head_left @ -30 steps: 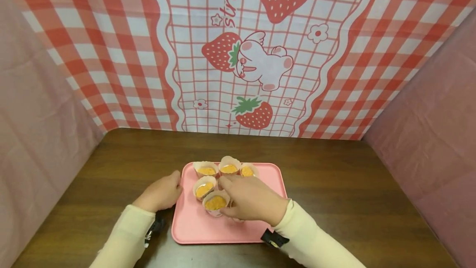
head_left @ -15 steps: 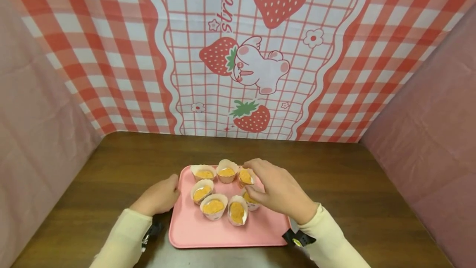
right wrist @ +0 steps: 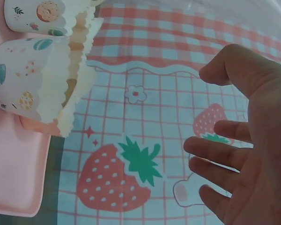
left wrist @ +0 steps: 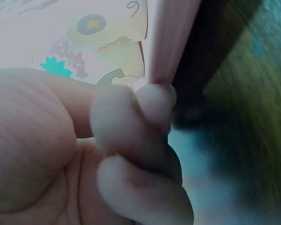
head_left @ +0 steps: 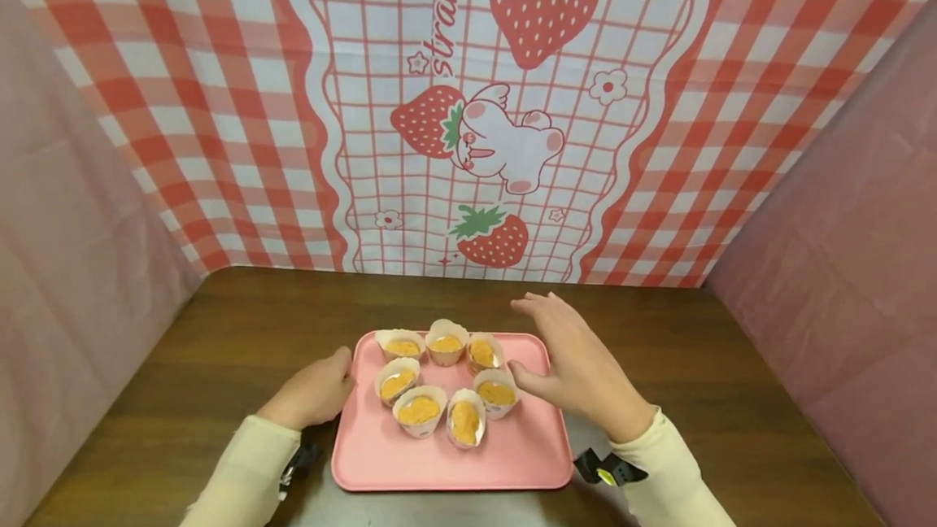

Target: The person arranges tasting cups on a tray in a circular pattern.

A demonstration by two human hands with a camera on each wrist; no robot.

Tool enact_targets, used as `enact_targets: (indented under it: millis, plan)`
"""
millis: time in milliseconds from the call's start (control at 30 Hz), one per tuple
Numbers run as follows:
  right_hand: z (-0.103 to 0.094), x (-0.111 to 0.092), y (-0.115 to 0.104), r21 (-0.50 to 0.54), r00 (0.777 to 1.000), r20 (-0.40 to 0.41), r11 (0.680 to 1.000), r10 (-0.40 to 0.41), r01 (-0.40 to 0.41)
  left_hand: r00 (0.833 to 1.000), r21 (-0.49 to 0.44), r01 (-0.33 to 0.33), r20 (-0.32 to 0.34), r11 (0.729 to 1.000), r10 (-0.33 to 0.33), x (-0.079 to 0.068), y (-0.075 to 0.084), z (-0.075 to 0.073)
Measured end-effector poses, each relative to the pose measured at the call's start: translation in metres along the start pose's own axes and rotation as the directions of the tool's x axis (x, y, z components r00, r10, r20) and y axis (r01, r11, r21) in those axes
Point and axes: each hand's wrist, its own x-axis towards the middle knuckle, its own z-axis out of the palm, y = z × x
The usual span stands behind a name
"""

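Observation:
A pink tray lies on the table and carries several printed paper cupcake cups, each with yellow-orange filling. They stand in a loose ring, with a front cup, a tilted cup and a right cup nearest me. My left hand pinches the tray's left edge; the left wrist view shows curled fingers at the pink rim. Past the tray's right side, my right hand hovers with fingers spread and holds nothing. In the right wrist view a cup stands apart from it.
The brown wooden table extends to both sides of the tray. A strawberry-print cloth hangs behind it, and pink curtains close off the sides. Black straps sit on my wrists.
My right hand has come off the cups and moved to the right, its fingers opening, uncovering the right cup and the tilted cup. The left hand stays at the tray's edge.

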Motion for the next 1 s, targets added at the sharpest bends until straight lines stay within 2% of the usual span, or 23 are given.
enact_targets:
  millis: [400,600,800,1000]
  plan:
    - [-0.001,0.0,0.002,-0.078,0.999,-0.002,0.996,0.051,-0.051,1.0,-0.029,0.003,-0.016,1.0,-0.003,-0.006,-0.009,0.005]
    - [0.002,0.001,0.004,-0.093,0.999,-0.012,0.995,0.038,-0.039,0.999,-0.047,-0.004,-0.033,0.999,0.002,-0.006,-0.012,0.007]
    - [0.005,0.001,0.008,-0.112,0.999,-0.023,0.993,0.026,-0.029,0.999,-0.043,-0.016,-0.032,0.999,0.014,-0.005,-0.007,0.006]
    - [0.004,-0.002,0.01,-0.134,0.999,-0.014,0.99,0.047,-0.048,0.999,-0.023,-0.031,-0.04,0.999,0.03,-0.003,-0.003,0.006]
